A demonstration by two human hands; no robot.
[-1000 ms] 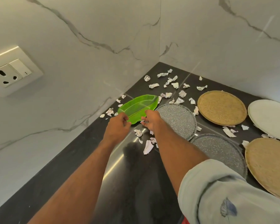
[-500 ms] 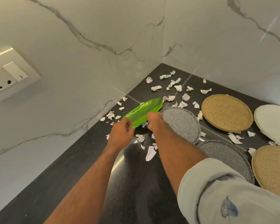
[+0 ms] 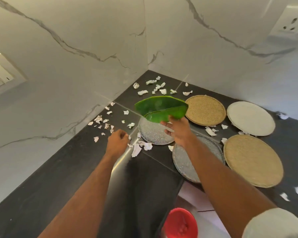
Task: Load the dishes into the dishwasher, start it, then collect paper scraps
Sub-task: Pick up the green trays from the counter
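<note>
My right hand [image 3: 178, 132] holds a green leaf-shaped dish [image 3: 162, 108] lifted and tilted above a grey speckled plate [image 3: 153, 134] on the black counter [image 3: 76, 169]. My left hand [image 3: 118, 140] hovers just above the counter with fingers curled; whether it holds a scrap I cannot tell. White paper scraps lie scattered: a cluster by the left wall [image 3: 101, 121], several in the corner [image 3: 155, 88], and larger pieces [image 3: 141, 147] right beside my left hand.
A second grey plate [image 3: 181, 162] sits under my right forearm. Two woven tan plates [image 3: 205, 109] [image 3: 253, 160] and a white plate [image 3: 250, 117] lie to the right. A red bin [image 3: 181, 224] stands below the counter edge. Marble walls meet at the corner; sockets are on both walls.
The green dish has risen off the counter and swung right, now held by my right hand alone. My left hand let go and dropped toward the scraps.
</note>
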